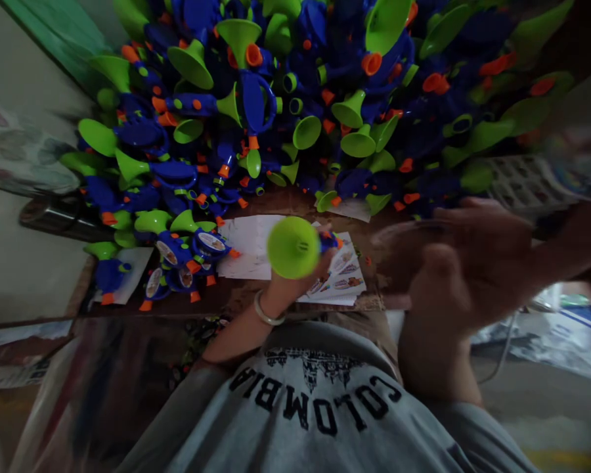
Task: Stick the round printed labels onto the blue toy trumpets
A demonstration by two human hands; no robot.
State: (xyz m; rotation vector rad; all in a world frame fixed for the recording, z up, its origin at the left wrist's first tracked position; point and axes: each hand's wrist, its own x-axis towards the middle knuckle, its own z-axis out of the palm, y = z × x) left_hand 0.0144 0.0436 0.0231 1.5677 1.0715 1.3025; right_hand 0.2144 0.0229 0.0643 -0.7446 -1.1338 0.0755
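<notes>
My left hand (308, 279), with a pale bangle at the wrist, is closed round a toy trumpet. The trumpet's lime-green bell (293, 247) faces up at me and hides most of the fingers; a bit of blue body and orange mouthpiece shows to its right. Beneath it on the brown table lie printed sticker sheets (347, 282) and, to the left, white paper (243, 246). My right hand (438, 295) is raised at the right, apart from the trumpet, and blurred by motion. Its fingers cannot be made out clearly.
A big heap of blue, green and orange toy trumpets (256, 98) fills the table's back. Several trumpets with oval stickers (211, 242) sit at the left. A dark cylinder (69, 220) lies by the wall. A blurred arm (571, 240) crosses the right edge; whose is unclear.
</notes>
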